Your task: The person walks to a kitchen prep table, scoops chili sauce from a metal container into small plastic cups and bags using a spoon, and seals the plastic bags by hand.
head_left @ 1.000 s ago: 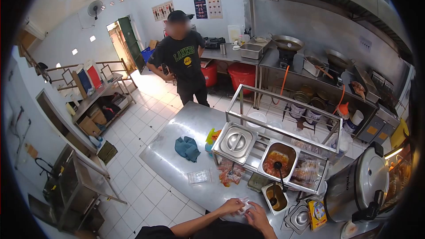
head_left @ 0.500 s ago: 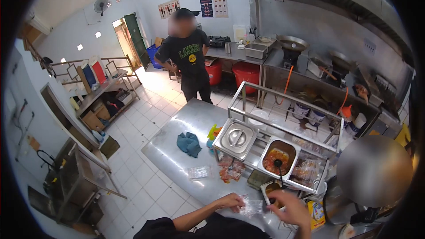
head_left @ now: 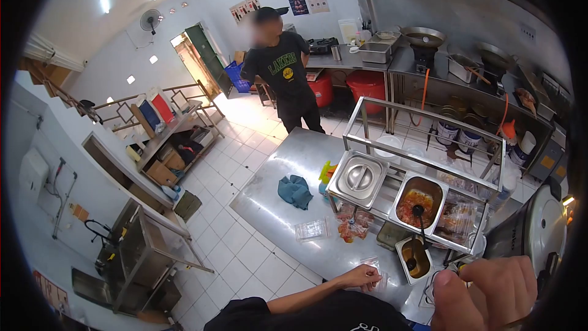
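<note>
My left hand [head_left: 362, 277] is closed on a small clear plastic bag [head_left: 382, 282] just above the steel table [head_left: 269, 178]. Large and near the camera, my right hand [head_left: 490, 294] is raised at the lower right with curled fingers; what it holds, if anything, is hidden. Between the hands stands a small steel container [head_left: 421, 271] of brown sauce with a ladle in it. Behind it, a deeper pan [head_left: 407, 208] holds red sauce and a black ladle, beside a lidded pan [head_left: 357, 179]. Filled bags [head_left: 354, 225] and a stack of clear bags [head_left: 311, 230] lie on the table.
A person in a black T-shirt [head_left: 285, 79] stands beyond the table. A teal cloth [head_left: 295, 192] and a spray bottle [head_left: 327, 173] are on it. A large silver pot [head_left: 539, 227] is at the right. Woks [head_left: 422, 37] sit on the back counter.
The camera view has shifted, moving the room rightward in it. My right hand has left the sauce container and risen toward the camera. The other person's head has turned.
</note>
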`<state>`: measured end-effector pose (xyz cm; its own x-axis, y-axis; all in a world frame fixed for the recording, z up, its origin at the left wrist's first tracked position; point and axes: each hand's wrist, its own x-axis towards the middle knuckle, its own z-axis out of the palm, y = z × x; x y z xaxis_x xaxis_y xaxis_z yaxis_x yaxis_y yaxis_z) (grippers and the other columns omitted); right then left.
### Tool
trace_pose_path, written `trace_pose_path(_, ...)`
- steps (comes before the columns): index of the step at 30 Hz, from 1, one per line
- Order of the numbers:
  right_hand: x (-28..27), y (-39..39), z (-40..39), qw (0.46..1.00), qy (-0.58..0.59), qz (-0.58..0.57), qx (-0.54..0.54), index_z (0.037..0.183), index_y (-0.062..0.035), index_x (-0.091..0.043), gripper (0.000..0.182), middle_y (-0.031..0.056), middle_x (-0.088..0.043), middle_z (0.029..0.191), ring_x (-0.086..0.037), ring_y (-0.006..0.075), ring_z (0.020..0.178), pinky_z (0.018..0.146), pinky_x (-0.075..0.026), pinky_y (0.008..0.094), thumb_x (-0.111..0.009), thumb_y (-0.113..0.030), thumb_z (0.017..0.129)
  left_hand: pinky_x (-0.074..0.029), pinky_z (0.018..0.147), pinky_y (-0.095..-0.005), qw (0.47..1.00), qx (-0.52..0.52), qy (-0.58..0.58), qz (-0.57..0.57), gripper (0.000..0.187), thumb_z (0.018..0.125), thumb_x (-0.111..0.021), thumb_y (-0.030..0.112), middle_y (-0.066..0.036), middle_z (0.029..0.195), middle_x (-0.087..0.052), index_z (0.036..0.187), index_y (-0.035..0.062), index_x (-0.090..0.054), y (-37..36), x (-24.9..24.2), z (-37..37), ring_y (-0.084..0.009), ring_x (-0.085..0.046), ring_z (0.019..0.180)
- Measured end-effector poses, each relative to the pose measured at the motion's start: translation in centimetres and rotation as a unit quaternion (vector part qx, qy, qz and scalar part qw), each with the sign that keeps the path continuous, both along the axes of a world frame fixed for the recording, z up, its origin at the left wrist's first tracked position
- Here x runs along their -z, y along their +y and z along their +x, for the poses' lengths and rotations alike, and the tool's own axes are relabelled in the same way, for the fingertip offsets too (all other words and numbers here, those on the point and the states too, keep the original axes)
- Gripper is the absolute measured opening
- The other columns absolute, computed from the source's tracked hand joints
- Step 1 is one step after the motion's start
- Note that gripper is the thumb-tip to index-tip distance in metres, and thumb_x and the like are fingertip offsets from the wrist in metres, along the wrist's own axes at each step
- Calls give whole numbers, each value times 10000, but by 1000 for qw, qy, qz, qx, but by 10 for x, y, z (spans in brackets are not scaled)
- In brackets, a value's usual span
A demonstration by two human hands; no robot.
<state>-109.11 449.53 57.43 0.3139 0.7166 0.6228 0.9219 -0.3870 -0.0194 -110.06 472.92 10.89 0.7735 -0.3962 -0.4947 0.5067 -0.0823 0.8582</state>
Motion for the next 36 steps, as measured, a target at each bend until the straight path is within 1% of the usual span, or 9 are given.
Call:
trace_pose_path(7, -6, 0, -5, 997, 66, -2, -44, 1341, -145, -641, 549, 141, -678, 1069, -659, 361, 822, 710, -529, 468, -809, -134, 819, -563, 547, -271, 999, 5, -48, 24, 337, 1038, -588, 364, -38, 835, -656, 944, 42, -628, -19, -1, 0, -120, -670, 711)
trace_pose_path(10, 31, 3, 6, 984, 152, 39, -81, 1076, -80, -662, 318, 101, -681, 913, -653, 307, 756, 717, -523, 417, -796, -143, 794, -555, 560, -266, 998, 4, -56, 31, 321, 1035, -596, 364, -26, 822, -661, 977, 52, -644, -26, 6, -2, -103, -660, 708)
trace_pose_path(12, 78, 11, 22, 972, 203, 66, -94, 898, -37, -675, 199, 74, -684, 808, -650, 271, 711, 722, -518, 383, -788, -148, 778, -549, 569, -263, 996, 1, -88, 31, 312, 1034, -600, 359, -25, 821, -665, 987, 55, -649, -24, -1, 1, -100, -656, 706)
trace_pose_path(14, 163, 20, 51, 881, 472, 4, -47, 854, -39, -657, 243, 44, -645, 696, -638, 228, 627, 626, -516, 366, -792, -238, 819, -539, 573, -259, 994, -30, -104, 1, 281, 1035, -604, 333, -19, 827, -671, 993, 59, -652, -22, 8, -1, -100, -657, 716)
trace_pose_path(18, 376, 25, 50, 870, 476, -87, 96, 910, -13, -646, 283, 86, -676, 747, -669, 178, 637, 604, -532, 304, -800, -243, 853, -532, 568, -259, 991, -88, -101, -28, 263, 1031, -612, 321, -11, 829, -672, 1008, 63, -659, -15, 14, 0, -89, -649, 719)
trace_pose_path(20, 438, 22, 22, 829, 546, 40, 113, 961, -19, -644, 336, 115, -718, 819, -710, 238, 694, 664, -549, 352, -800, -292, 843, -528, 569, -258, 989, -95, -111, -12, 262, 1028, -617, 320, -9, 828, -673, 1018, 62, -663, -10, 18, -10, -84, -645, 718)
trace_pose_path(28, 437, 25, -11, 777, 591, 111, 185, 986, -16, -644, 314, 142, -753, 845, -744, 290, 727, 679, -567, 370, -769, -269, 848, -488, 582, -244, 992, -25, -111, 52, 267, 1006, -664, 313, 3, 831, -667, 1004, 48, -694, -16, -18, -8, -63, -596, 732)
trace_pose_path(31, 449, 19, -4, 830, 515, 96, 193, 968, 13, -667, 256, 126, -753, 796, -721, 184, 625, 600, -558, 311, -754, -197, 851, -507, 576, -247, 992, -22, -115, 50, 268, 999, -675, 311, -4, 834, -670, 995, 43, -694, -20, -13, -1, -68, -604, 741)
trace_pose_path(36, 442, 12, 3, 791, 580, 131, 146, 1006, 18, -705, 209, 95, -756, 791, -706, 141, 616, 584, -545, 287, -718, -162, 901, -533, 602, -251, 989, -15, -139, 50, 270, 996, -679, 308, -18, 846, -671, 988, 38, -686, -14, -8, 2, -84, -621, 769)
